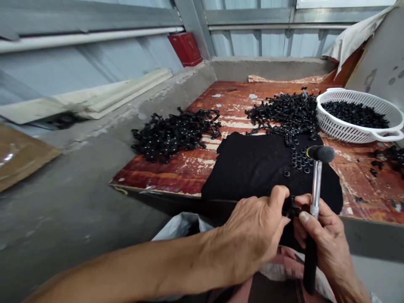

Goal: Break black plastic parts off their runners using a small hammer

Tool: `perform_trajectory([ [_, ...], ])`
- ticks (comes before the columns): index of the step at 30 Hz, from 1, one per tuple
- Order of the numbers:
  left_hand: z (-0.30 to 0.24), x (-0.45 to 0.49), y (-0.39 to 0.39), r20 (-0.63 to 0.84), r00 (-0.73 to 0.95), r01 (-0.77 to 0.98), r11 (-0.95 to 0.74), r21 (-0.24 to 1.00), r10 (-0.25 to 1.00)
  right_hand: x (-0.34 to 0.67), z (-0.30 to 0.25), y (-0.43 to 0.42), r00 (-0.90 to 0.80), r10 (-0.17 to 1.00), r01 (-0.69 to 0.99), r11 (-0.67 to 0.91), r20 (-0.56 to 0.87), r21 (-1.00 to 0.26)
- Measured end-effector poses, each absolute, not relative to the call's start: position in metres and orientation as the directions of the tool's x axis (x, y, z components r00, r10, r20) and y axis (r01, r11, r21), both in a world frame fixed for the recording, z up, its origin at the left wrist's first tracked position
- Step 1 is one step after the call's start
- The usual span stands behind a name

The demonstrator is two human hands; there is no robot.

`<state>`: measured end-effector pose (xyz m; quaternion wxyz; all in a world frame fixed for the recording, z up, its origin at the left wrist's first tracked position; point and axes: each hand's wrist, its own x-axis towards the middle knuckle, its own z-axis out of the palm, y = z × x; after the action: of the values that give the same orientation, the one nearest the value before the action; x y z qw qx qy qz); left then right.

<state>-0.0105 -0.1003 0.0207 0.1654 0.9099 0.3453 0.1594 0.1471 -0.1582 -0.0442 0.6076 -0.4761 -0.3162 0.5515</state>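
My left hand [259, 225] reaches in from the left and pinches a small black plastic part [293, 207] between thumb and fingers. My right hand [330, 231] is closed around a small mallet [316, 181] with a silver shaft, a black grip and a dark head with a yellow ring. Its fingertips also touch the black part, whose details are partly hidden. Both hands meet just in front of a folded black cloth [249, 164]. Several small black ring-shaped pieces [298, 160] lie on the cloth's right side, behind the mallet shaft.
On the worn reddish wooden table [154, 174], one pile of black parts [173, 134] sits left and another pile [287, 111] at the back. A white basket [347, 128] of small black pieces stands right. More black pieces [393, 158] lie at the right edge.
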Motion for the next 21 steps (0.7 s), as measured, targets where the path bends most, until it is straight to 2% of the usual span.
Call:
perform_trajectory([
  [4,0.019,-0.004,-0.085,-0.100,0.733,0.455,-0.375,0.808,0.673,0.145,-0.040,-0.156,0.268,0.951,-0.311,-0.067,-0.155,-0.948],
  [6,0.019,-0.001,-0.072,-0.170,0.709,0.369,-0.155,0.916,0.684,0.146,-0.039,-0.155,0.322,0.933,-0.287,-0.065,-0.160,-0.956],
  [8,0.019,0.000,-0.055,-0.226,0.651,0.307,0.021,0.952,0.725,0.149,-0.040,-0.154,0.373,0.914,-0.280,-0.054,-0.161,-0.959],
  [11,0.016,-0.001,-0.028,-0.255,0.596,0.226,0.145,0.963,0.762,0.157,-0.042,-0.153,0.450,0.880,-0.293,-0.017,-0.153,-0.956],
  [15,0.010,0.003,-0.007,-0.280,0.612,0.164,0.228,0.960,0.740,0.164,-0.047,-0.154,0.480,0.854,-0.345,-0.028,-0.202,-0.938],
  [21,0.007,0.013,0.001,-0.337,0.625,0.202,0.272,0.941,0.704,0.168,-0.050,-0.156,0.473,0.846,-0.358,-0.070,-0.246,-0.931],
])
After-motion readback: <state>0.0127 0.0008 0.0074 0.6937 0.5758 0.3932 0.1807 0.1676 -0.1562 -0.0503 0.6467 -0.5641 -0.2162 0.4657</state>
